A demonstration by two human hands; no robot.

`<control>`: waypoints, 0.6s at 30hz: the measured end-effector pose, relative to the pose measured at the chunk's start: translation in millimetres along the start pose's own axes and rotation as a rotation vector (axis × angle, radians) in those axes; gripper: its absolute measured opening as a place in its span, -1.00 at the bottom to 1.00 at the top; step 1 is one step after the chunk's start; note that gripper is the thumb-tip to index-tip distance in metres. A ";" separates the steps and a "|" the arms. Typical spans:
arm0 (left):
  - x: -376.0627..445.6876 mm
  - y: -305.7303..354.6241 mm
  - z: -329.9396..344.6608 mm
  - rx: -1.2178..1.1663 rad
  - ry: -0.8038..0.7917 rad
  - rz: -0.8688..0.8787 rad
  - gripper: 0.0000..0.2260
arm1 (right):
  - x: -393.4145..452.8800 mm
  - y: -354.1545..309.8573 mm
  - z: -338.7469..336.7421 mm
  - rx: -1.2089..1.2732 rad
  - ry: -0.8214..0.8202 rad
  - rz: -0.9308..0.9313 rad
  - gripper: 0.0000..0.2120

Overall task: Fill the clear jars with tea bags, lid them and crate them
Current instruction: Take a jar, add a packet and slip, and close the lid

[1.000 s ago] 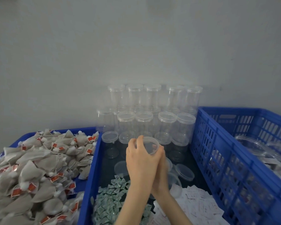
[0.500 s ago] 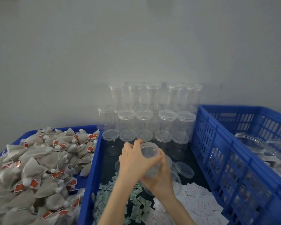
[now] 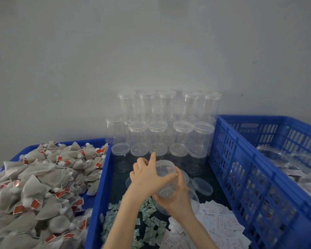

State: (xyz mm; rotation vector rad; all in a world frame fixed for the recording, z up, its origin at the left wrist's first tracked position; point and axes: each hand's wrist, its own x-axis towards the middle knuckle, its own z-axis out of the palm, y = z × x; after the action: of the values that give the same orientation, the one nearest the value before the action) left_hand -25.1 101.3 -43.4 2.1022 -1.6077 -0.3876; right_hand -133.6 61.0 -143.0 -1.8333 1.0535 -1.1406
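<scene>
Both hands have come lower and nearer, bringing one clear jar (image 3: 164, 178) out from the stacked jars (image 3: 169, 126). Big blue crates sit around: tea bags (image 3: 34, 186) on the left, the packing crate (image 3: 258, 168) on the right. Left hand (image 3: 147, 175) curls over the jar's top; right hand (image 3: 178, 196) grips its bottom. I think the lid comes off next, then tea bags go in

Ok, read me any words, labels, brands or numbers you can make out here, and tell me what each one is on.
No text here can be read.
Red tags on the tea bags: no print can be made out.
White slips: reddish print, too small and blurred.
Green packets: marks blurred, unreadable.
Jars, lids and blue crates: no label or brand visible.
</scene>
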 end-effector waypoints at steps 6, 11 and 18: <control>3.6 -7.9 -2.3 -0.219 -0.262 0.248 -0.17 | -0.1 -0.9 -4.4 0.003 0.032 0.001 0.02; 8.0 -17.1 -14.4 -0.128 -0.209 0.220 -0.12 | -4.9 -0.1 -9.6 0.046 0.043 0.035 0.01; 3.1 -0.6 13.7 -0.142 -0.019 0.184 -0.09 | -4.4 -0.5 -6.3 0.003 0.011 0.040 0.04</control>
State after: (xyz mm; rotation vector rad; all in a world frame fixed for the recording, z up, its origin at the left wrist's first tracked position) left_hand -30.4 95.9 -55.2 1.8345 -1.7146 -0.4462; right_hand -140.5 64.2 -141.9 -1.7979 1.0895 -1.1290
